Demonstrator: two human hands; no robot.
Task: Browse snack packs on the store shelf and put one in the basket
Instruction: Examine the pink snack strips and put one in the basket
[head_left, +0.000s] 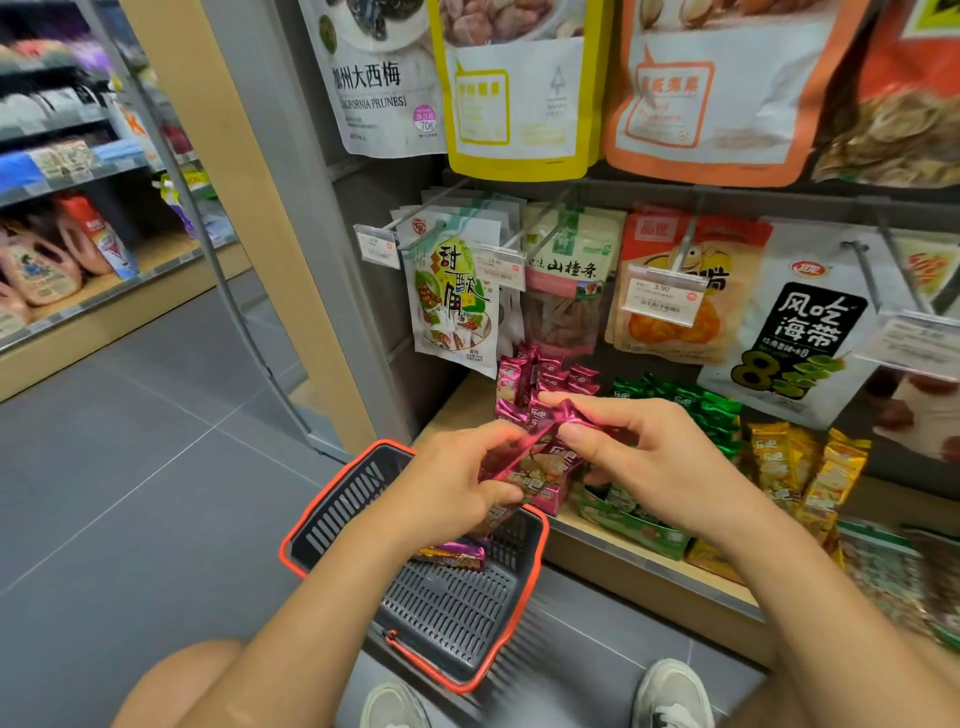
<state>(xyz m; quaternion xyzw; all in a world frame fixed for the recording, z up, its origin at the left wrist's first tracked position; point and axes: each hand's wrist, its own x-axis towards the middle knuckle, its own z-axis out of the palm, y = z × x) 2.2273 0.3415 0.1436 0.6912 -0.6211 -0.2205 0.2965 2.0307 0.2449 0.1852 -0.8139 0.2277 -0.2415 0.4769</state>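
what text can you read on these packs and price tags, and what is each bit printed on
"加州大西梅", "CALIFORNIA PRUNES", "70g": white prune pouch
"甜酸角": white and green pack
"山楂条": green and pink pack
"3.90": price tag in front of the orange pack
"风吃海带", "8": white and black pack
Too blurred to read: yellow pouch, orange pouch, pink snack pack, other price tags

The white pouch (379, 93) at the top reads "加州大西梅" and "CALIFORNIA PRUNES"; its pink sticker (425, 120) says "70g". Below it, a hanging white-and-green pack (454, 306) reads "甜酸角", and the green-topped pack (569, 280) beside it reads "山楂条". A price tag (664, 293) in front of the orange pack (670, 335) shows "3.90". The black-and-white pack (810, 332) reads "风吃海带" above a large "8". The pink snack pack (553, 462) bears "乐吧".
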